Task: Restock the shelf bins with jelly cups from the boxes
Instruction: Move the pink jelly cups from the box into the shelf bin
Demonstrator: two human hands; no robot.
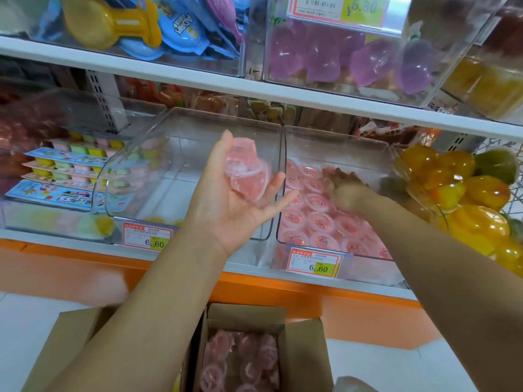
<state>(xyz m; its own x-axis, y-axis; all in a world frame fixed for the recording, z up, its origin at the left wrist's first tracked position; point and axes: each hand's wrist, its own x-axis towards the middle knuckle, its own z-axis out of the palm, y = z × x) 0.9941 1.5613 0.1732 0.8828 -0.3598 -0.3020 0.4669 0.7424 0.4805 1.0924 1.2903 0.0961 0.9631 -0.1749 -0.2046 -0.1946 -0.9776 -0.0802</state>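
Pink translucent jelly cups (243,176): cradling on left hand (235,210), fingers (278,181) loosely open; right hand (345,190) blurred in clear bin (339,142), grip unclear; tipping in next.

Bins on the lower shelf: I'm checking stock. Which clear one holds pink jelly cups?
The bin the right hand reaches into, packed with pink cups. The neighbouring bin behind the left hand holds none.
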